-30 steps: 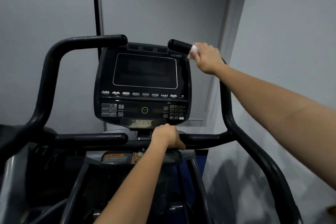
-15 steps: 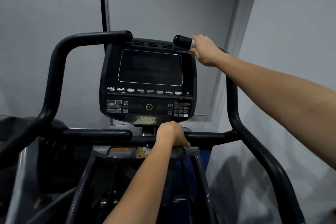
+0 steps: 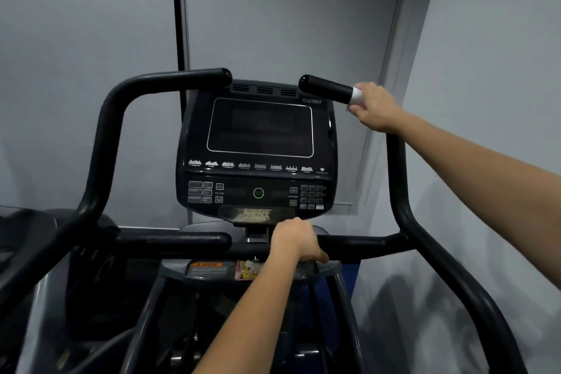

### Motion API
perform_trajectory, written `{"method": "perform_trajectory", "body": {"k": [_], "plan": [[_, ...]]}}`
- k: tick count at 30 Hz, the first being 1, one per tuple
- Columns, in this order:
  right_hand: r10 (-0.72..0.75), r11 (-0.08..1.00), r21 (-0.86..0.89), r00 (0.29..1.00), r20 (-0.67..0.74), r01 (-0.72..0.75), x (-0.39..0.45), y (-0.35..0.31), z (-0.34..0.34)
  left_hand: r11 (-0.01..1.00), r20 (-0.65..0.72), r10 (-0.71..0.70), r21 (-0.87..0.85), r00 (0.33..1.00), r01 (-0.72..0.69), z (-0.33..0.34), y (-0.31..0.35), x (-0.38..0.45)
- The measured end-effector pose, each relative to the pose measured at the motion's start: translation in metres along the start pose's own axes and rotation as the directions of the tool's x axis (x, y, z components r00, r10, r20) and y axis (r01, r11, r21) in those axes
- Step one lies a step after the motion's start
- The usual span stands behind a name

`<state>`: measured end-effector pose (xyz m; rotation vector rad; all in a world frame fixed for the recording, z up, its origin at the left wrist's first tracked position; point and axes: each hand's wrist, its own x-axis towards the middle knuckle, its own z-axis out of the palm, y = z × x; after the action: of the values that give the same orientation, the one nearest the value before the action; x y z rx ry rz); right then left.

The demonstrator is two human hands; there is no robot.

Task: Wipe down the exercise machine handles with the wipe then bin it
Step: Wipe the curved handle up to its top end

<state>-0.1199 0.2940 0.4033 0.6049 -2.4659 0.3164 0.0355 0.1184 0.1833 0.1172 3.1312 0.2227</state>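
Note:
My right hand [image 3: 376,108] grips the upper right handle [image 3: 326,88] of the black exercise machine, with a white wipe [image 3: 355,97] wrapped round the bar under the fingers. Only a strip of the wipe shows at the hand's left edge. My left hand [image 3: 296,240] is curled over the lower horizontal handlebar [image 3: 358,244] just below the console. The upper left handle [image 3: 182,79] and the lower left grip [image 3: 182,241] are free of hands.
The console [image 3: 258,146] with a dark screen and buttons sits between the upper handles. Grey walls stand close behind and to the right. A black vertical pole [image 3: 177,9] rises behind the machine. Another dark machine part [image 3: 27,231] lies at the left.
My right hand with the wipe has slid to the right along the upper right handle, away from its end, baring more of the bar. My left hand has stayed on the lower bar.

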Motion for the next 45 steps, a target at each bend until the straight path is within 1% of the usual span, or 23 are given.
{"method": "perform_trajectory", "body": {"k": [2, 4, 5, 7, 8, 12, 14, 15, 17, 19, 20, 22, 26, 27, 28, 29, 31, 34, 36, 38, 40, 42, 45], "plan": [[0.002, 1.000, 0.012, 0.997, 0.081, -0.003, 0.006, -0.018, -0.009, 1.000, -0.005, 0.004, 0.000, 1.000, -0.004, 0.000, 0.000, 0.003], [0.008, 0.999, -0.042, 0.993, 0.119, -0.003, 0.017, -0.040, -0.015, 1.000, 0.009, 0.008, -0.009, 1.000, -0.008, -0.002, 0.000, 0.005], [0.052, 0.997, -0.055, 0.991, 0.122, -0.045, 0.024, -0.050, -0.018, 1.000, 0.017, 0.015, -0.015, 1.000, -0.015, -0.002, -0.001, 0.006], [0.135, 0.991, -0.022, 0.982, 0.132, -0.133, 0.042, -0.069, -0.018, 0.999, 0.008, 0.041, -0.005, 0.999, -0.041, -0.002, -0.001, 0.008], [0.147, 0.989, -0.007, 0.980, 0.137, -0.148, 0.052, -0.079, -0.016, 0.999, -0.010, 0.049, 0.002, 0.999, -0.048, -0.002, -0.001, 0.008], [0.101, 0.995, -0.030, 0.973, 0.210, -0.097, 0.063, -0.109, -0.015, 0.999, -0.020, 0.044, -0.023, 0.999, -0.045, -0.003, -0.001, 0.006], [0.095, 0.995, -0.015, 0.975, 0.200, -0.094, 0.056, -0.101, -0.016, 0.999, -0.006, 0.044, -0.010, 0.999, -0.044, -0.004, -0.003, 0.005], [0.114, 0.993, -0.016, 0.974, 0.196, -0.113, 0.049, -0.090, -0.019, 0.999, 0.009, 0.039, -0.006, 0.999, -0.039, -0.005, -0.003, 0.005], [0.186, 0.982, -0.017, 0.962, 0.203, -0.186, 0.033, -0.058, -0.022, 1.000, 0.044, 0.013, -0.023, 0.999, -0.012, -0.006, -0.003, 0.004], [0.276, 0.958, 0.024, 0.942, 0.191, -0.286, 0.018, -0.032, -0.023, 1.000, 0.032, -0.006, -0.027, 0.999, 0.007, -0.007, -0.003, 0.002], [0.298, 0.948, 0.055, 0.937, 0.184, -0.312, 0.014, -0.025, -0.022, 1.000, 0.018, -0.007, -0.019, 1.000, 0.007, -0.007, -0.002, 0.001], [0.332, 0.928, 0.117, 0.927, 0.173, -0.354, 0.011, -0.025, -0.023, 1.000, 0.007, -0.011, -0.002, 1.000, 0.011, -0.005, 0.001, -0.001], [0.420, 0.884, 0.115, 0.877, 0.232, -0.453, 0.020, -0.041, -0.026, 1.000, 0.014, -0.011, 0.010, 1.000, 0.010, -0.002, 0.001, 0.002], [0.425, 0.882, 0.111, 0.874, 0.237, -0.459, 0.025, -0.047, -0.025, 1.000, 0.008, 0.000, 0.009, 1.000, 0.000, -0.001, 0.001, 0.004], [0.407, 0.891, 0.113, 0.883, 0.232, -0.440, 0.030, -0.057, -0.024, 1.000, -0.003, 0.010, 0.011, 1.000, -0.010, 0.000, 0.000, 0.005], [0.363, 0.915, 0.107, 0.908, 0.210, -0.390, 0.035, -0.071, -0.021, 1.000, -0.019, 0.020, 0.010, 1.000, -0.020, 0.000, 0.000, 0.006], [0.250, 0.964, 0.063, 0.962, 0.111, -0.258, 0.045, -0.101, -0.012, 1.000, -0.039, 0.028, -0.013, 0.999, -0.029, 0.000, -0.001, 0.008], [0.126, 0.991, 0.036, 0.991, 0.045, -0.127, 0.050, -0.127, 0.002, 0.999, -0.030, 0.019, -0.046, 0.999, -0.020, -0.001, -0.001, 0.007], [0.079, 0.996, 0.045, 0.996, 0.029, -0.081, 0.043, -0.123, 0.001, 0.999, -0.033, 0.018, -0.036, 0.999, -0.019, -0.001, -0.003, 0.005], [0.081, 0.995, 0.049, 0.996, 0.039, -0.083, 0.031, -0.099, -0.006, 1.000, -0.011, 0.012, -0.008, 1.000, -0.012, -0.002, -0.002, 0.003], [0.158, 0.987, 0.020, 0.986, 0.056, -0.160, 0.016, -0.063, -0.013, 1.000, 0.007, -0.008, -0.008, 1.000, 0.008, -0.002, -0.001, 0.002], [0.279, 0.958, 0.041, 0.956, 0.093, -0.284, 0.006, -0.029, -0.016, 1.000, -0.017, -0.012, -0.018, 1.000, 0.012, -0.002, -0.001, 0.001], [0.433, 0.874, 0.168, 0.888, 0.154, -0.455, -0.001, -0.013, -0.021, 1.000, -0.029, -0.009, -0.010, 1.000, 0.009, 0.000, 0.000, 0.001]]}}
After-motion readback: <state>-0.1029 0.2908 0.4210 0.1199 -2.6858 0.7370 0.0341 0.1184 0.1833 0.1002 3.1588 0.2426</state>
